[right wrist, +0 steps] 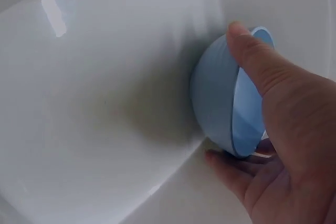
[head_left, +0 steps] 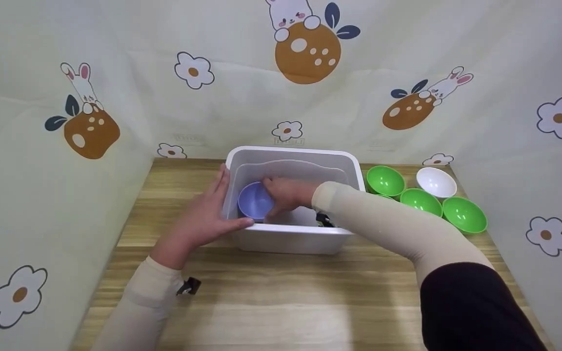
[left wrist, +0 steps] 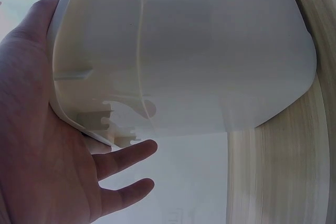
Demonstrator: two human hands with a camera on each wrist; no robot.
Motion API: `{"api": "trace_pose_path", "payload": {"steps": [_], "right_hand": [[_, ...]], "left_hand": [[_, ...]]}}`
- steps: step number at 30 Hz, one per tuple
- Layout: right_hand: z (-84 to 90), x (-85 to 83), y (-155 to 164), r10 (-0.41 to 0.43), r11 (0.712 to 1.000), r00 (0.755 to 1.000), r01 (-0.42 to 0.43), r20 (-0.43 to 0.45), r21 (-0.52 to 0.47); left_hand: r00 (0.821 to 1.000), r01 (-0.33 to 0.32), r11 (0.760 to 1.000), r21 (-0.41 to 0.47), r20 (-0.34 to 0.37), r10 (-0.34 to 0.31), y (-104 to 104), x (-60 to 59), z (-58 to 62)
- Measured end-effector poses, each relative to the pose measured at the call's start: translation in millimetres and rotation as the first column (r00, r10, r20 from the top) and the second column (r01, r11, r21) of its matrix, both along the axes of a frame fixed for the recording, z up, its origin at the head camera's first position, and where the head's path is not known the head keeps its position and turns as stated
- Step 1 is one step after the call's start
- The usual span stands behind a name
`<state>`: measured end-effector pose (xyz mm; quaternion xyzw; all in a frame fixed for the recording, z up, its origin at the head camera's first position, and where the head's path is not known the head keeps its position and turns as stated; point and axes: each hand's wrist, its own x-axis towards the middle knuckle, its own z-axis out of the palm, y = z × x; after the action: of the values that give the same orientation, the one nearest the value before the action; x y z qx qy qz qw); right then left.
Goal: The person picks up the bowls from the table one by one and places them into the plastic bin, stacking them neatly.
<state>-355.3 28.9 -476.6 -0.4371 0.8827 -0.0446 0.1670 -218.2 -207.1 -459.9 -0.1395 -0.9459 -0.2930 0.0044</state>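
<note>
Overhead, left hand (head_left: 202, 218) flat and open against white tub (head_left: 293, 241), right hand (head_left: 286, 194) inside gripping blue bowl (head_left: 254, 201); left wrist, fingers (left wrist: 123, 158) straight along tub wall (left wrist: 210, 51); right wrist, thumb (right wrist: 257, 61) over bowl rim (right wrist: 212, 103).

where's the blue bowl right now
In the head view the blue bowl is inside the white tub, at its left end, gripped by the right hand, while the left hand rests on the tub's outer left wall.
</note>
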Motion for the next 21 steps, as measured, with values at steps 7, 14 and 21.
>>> {"api": "trace_pose_path", "payload": {"steps": [7, 14, 21], "right_hand": [[1.5, 1.5, -3, -0.012, 0.999, 1.0, 0.013, -0.013, 0.048], [1.3, 1.6, -3, -0.03, 0.999, 0.999, 0.029, 0.042, 0.015], [13.2, -1.1, 2, -0.01, 1.0, 0.999, 0.009, 0.043, 0.012]], "left_hand": [[1.0, -0.007, 1.0, -0.012, -0.003, 0.007, 0, 1.0, 0.3], [1.0, -0.001, 1.0, -0.001, -0.014, 0.001, 0, 1.4, 0.9], [1.0, -0.007, 1.0, 0.007, 0.002, 0.007, 1, 0.5, 1.4]]}}
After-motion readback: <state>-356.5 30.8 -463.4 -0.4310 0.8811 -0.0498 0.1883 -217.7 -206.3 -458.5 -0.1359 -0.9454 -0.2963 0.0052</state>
